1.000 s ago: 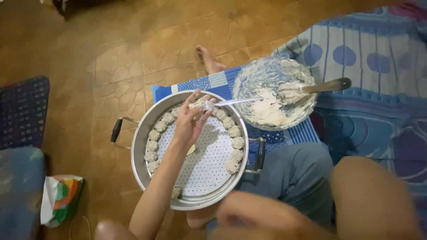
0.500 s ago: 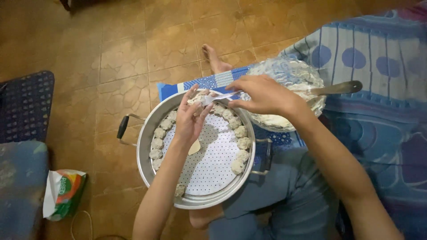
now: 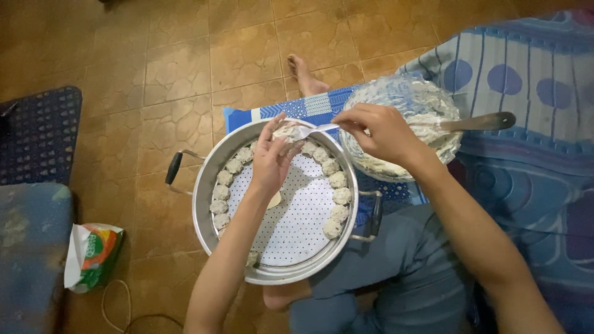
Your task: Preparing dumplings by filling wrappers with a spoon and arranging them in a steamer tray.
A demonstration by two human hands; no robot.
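In my left hand (image 3: 270,162) I cupped a half-made dumpling (image 3: 286,131), held above the far rim of the round metal steamer tray (image 3: 204,204). My right hand (image 3: 377,131) pinched a small white spoon (image 3: 309,130) whose tip rested on the dumpling, pressing filling into it. About a dozen finished dumplings (image 3: 338,195) already sat on the perforated tray, lined along its left and right edges and touching one another. The middle and the near edge of the tray were bare, so by my judgement well under half of it was filled. Just right of the tray stood a bowl (image 3: 427,105) holding plenty of pale filling, with a larger spoon (image 3: 479,122) resting in it. A blue patterned cloth (image 3: 309,105) lay beneath, on the brown tiled floor (image 3: 124,74).
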